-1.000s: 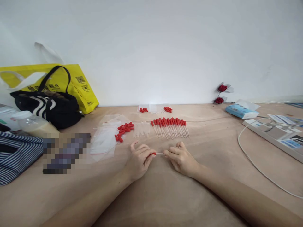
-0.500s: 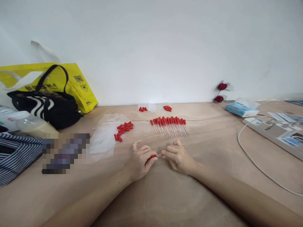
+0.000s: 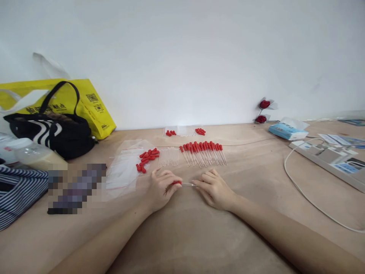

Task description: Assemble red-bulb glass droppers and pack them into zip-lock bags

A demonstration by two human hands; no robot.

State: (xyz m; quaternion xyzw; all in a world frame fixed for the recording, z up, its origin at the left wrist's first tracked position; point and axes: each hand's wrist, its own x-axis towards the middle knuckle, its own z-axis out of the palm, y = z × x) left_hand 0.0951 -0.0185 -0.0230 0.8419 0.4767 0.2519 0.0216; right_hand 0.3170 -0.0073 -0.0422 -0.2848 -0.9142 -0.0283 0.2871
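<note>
Low over the table, my left hand [image 3: 164, 188] is closed, pinching a red rubber dropper bulb [image 3: 177, 182] between thumb and fingers. A thin clear dropper tube [image 3: 186, 184] runs from the bulb to my right hand [image 3: 215, 189], whose closed fingertips grip its far end. Beyond my hands lies a row of droppers with red bulbs [image 3: 203, 152], bulbs pointing away. Left of them sit several bare clear tubes [image 3: 169, 156]. A loose pile of red bulbs [image 3: 148, 158] rests farther left, on the edge of clear plastic bags [image 3: 125, 167].
Against the wall lies another clear bag [image 3: 182, 130] with red bulbs and tubes. At left stand a yellow bag [image 3: 97, 99], a black bag [image 3: 71, 133] and a bottle [image 3: 34, 154]. A tissue pack [image 3: 288, 131], power strip [image 3: 345, 163] and white cable [image 3: 302, 199] lie right.
My left hand has moved left with the bulb, away from my right hand. More of the clear tube now shows between them. The view has shifted slightly.
</note>
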